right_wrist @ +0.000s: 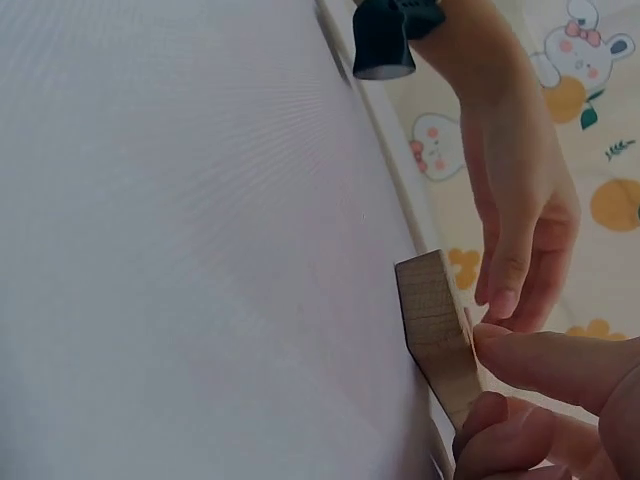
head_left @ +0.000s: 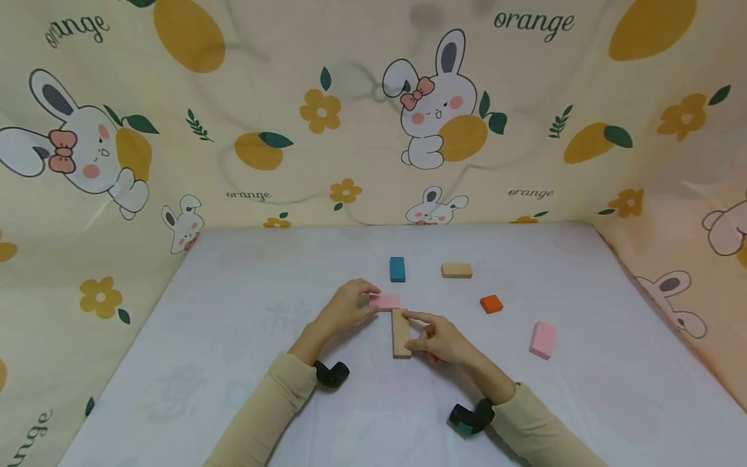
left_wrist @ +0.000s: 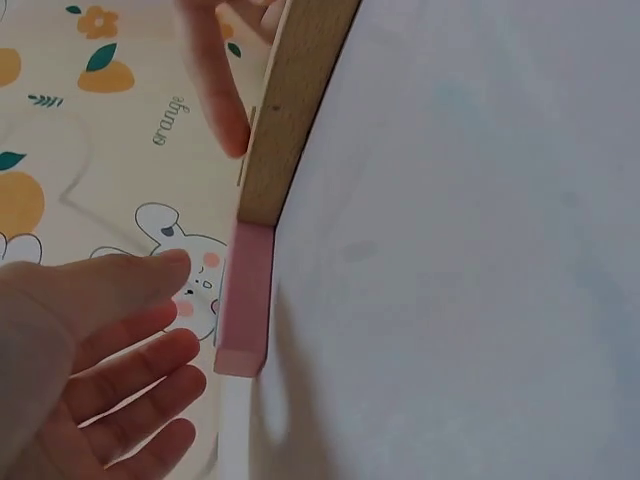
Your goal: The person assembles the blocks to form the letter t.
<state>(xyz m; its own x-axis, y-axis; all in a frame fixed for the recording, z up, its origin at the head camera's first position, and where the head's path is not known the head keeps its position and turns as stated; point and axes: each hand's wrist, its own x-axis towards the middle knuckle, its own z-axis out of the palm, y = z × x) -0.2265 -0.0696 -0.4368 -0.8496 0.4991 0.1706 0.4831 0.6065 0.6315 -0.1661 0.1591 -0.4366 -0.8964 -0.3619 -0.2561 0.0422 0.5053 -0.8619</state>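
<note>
A pink block [head_left: 385, 301] lies crosswise at the far end of a long wooden block [head_left: 401, 334], their ends meeting. My left hand [head_left: 348, 305] is around the pink block's left end with fingers spread; in the left wrist view the thumb [left_wrist: 150, 280] appears beside the pink block [left_wrist: 245, 295] with a gap between. My right hand [head_left: 440, 338] is at the wooden block's right side. Its straight index finger touches near the far end and the thumb nearer the front, while the other fingers are bent. In the right wrist view, the thumb [right_wrist: 540, 362] rests against the wooden block [right_wrist: 435, 320].
Behind the hands lie a blue block [head_left: 397, 269] and a short wooden block [head_left: 457, 270]. To the right are an orange block [head_left: 491, 303] and another pink block [head_left: 543, 340]. A printed cloth [head_left: 362, 130] stands around the white table [head_left: 233, 279].
</note>
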